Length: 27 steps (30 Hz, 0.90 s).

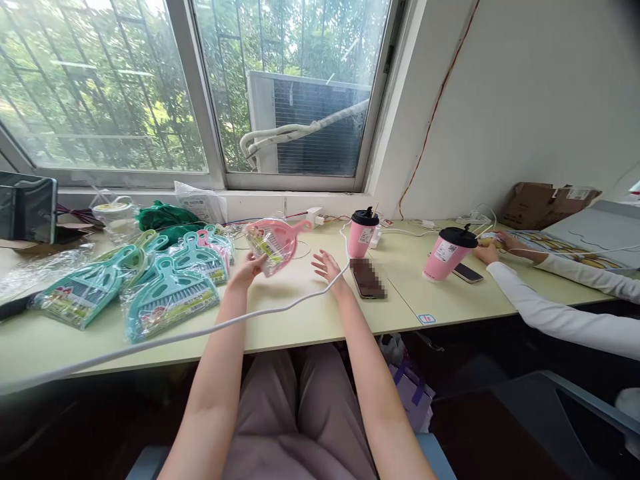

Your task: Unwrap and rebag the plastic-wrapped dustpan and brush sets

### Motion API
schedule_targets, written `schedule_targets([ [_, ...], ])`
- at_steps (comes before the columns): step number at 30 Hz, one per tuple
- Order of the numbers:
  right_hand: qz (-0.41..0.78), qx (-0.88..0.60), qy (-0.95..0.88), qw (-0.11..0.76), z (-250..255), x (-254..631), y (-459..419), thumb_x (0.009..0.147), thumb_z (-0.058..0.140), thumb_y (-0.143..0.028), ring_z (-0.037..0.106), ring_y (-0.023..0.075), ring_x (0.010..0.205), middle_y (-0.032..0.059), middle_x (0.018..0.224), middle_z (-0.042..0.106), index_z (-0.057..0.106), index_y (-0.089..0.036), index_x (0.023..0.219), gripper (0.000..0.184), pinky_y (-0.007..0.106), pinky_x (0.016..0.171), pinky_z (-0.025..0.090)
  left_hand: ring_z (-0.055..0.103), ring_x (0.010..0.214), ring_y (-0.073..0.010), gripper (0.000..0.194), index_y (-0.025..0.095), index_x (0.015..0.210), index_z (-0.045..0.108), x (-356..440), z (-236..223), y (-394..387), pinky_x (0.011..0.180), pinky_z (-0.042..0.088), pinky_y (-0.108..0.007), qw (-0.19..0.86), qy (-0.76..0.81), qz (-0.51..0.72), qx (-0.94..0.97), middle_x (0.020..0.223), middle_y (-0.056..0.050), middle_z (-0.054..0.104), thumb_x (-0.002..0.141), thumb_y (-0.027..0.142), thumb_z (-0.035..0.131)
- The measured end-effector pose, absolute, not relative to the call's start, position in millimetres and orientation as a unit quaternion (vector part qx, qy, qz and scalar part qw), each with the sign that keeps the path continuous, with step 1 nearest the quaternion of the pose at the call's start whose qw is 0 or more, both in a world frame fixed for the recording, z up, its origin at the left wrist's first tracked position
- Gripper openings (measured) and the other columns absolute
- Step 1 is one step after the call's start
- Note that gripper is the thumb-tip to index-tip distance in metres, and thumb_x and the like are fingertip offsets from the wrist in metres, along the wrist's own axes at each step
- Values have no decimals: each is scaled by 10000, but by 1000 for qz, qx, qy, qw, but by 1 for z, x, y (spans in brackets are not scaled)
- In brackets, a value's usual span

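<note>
While the pale green desk (300,320) carries teal dustpans (167,300) in plastic, the left grip (247,270) clenches a pink dustpan (275,247) (sealed in clear film), its handle slanting up and right toward the open, empty right grip (327,267), which lies nearer the blurred phone (367,278).

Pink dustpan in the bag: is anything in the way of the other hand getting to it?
Nothing blocks it. Only a thin dark wire lies flat on the table in the gap between the right hand and the pink dustpan, which the left hand is holding.
</note>
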State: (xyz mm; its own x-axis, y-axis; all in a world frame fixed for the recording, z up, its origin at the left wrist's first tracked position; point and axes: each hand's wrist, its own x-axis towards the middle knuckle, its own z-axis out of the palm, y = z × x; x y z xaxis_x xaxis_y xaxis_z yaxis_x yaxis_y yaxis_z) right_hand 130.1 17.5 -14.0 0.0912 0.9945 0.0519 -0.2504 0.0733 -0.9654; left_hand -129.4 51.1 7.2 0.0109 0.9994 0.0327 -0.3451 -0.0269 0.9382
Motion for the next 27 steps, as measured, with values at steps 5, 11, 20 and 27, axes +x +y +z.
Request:
schedule_targets([
  [5, 518, -432, -490, 553, -23, 95, 11, 819, 638, -532, 532, 260, 1306, 82, 1429, 548, 400, -333, 1440, 694, 486, 1053, 455, 686, 931, -201, 407, 155, 1036, 646, -102, -4, 47, 896, 560, -336, 627, 355, 571, 392, 1007, -64, 722, 662, 50, 769],
  [11, 450, -365, -478, 660, -17, 98, 10, 856, 555, -589, 575, 251, 1243, 75, 1361, 604, 483, -284, 1376, 608, 480, 1085, 429, 675, 985, -279, 559, 111, 1092, 637, -84, -3, 36, 938, 526, -454, 638, 342, 438, 534, 1071, -146, 706, 597, 199, 882],
  [20, 367, -342, -502, 704, -6, 121, 14, 835, 529, -665, 551, 245, 1274, 113, 1383, 579, 517, -212, 1342, 679, 451, 1116, 394, 531, 1254, -297, 733, 180, 1421, 417, -78, 2, 42, 1046, 421, -438, 419, 383, 522, 637, 1356, -166, 561, 814, 487, 689],
  [27, 351, -357, -476, 723, -9, 116, 15, 879, 284, -768, 535, 251, 1282, 146, 1352, 595, 461, -163, 1375, 803, 439, 1082, 419, 628, 951, -230, 477, 180, 1205, 588, -62, 14, 23, 859, 487, -357, 222, 383, 559, 701, 1073, -103, 692, 981, 532, 357],
])
